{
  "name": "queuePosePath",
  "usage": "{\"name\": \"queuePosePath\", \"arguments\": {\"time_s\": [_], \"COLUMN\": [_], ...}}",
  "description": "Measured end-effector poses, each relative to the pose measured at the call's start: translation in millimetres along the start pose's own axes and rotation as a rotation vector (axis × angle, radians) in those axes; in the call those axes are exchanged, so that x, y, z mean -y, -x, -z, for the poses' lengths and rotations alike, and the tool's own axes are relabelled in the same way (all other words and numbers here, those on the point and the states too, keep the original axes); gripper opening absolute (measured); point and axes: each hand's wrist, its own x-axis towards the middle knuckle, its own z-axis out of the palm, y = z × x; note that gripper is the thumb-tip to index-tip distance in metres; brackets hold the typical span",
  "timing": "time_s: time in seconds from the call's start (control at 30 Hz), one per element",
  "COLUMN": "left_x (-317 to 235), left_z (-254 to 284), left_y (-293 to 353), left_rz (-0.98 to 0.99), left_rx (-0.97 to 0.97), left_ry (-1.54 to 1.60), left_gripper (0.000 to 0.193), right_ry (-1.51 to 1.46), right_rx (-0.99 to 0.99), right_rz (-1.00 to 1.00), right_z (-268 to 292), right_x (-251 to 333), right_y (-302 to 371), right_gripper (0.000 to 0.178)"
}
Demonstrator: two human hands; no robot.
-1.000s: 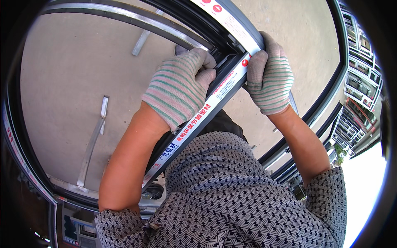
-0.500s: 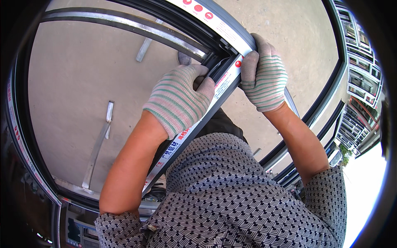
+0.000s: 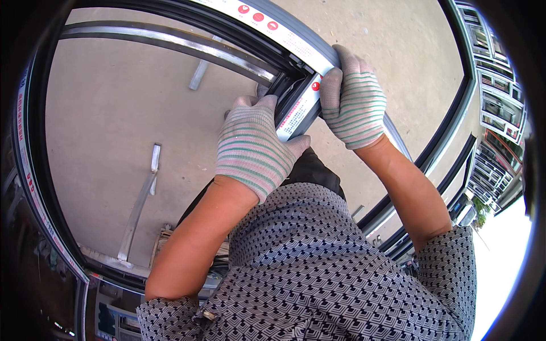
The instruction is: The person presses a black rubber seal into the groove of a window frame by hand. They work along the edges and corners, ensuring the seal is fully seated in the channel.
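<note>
Both my hands wear pale knitted gloves with green stripes. My right hand [image 3: 355, 102] grips the corner end of a frame, its thumb on the near side and its fingers over the far edge. From that corner a long metal frame bar [image 3: 284, 37], with white printed film and red round marks, runs up to the left. A second filmed bar [image 3: 300, 113] meets it at the corner and slopes down to the left. My left hand [image 3: 256, 148] is wrapped round this bar just below the corner, thumb on the near side. My hand and forearm hide its lower part.
A silver-faced dark bar [image 3: 170, 42] crosses the upper left. Metal strips [image 3: 136, 210] lie on the concrete floor [image 3: 114, 125]. Another filmed frame bar [image 3: 40, 193] curves along the left side. Several window frames [image 3: 500, 102] stand at the far right.
My left hand has shifted right along the sloping bar, its thumb now stretched across the near side. The corner and my right hand have moved slightly left. The bar's lower length has gone out of sight.
</note>
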Motion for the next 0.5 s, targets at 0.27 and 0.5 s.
{"name": "queuePosePath", "arguments": {"time_s": [0.27,0.5], "left_x": [3.3,15.8], "left_z": [-7.3,-1.3], "left_y": [8.4,16.1], "left_rz": [0.037,0.051], "left_rx": [-0.141,-0.210], "left_ry": [-0.097,-0.041], "left_gripper": [0.061,0.052], "right_ry": [-0.043,-0.081], "right_rx": [0.014,0.053], "right_rz": [-0.014,-0.049], "right_z": [-2.5,-9.9], "right_x": [18.2,37.7], "right_y": [-1.0,1.5], "right_gripper": [0.048,0.051]}}
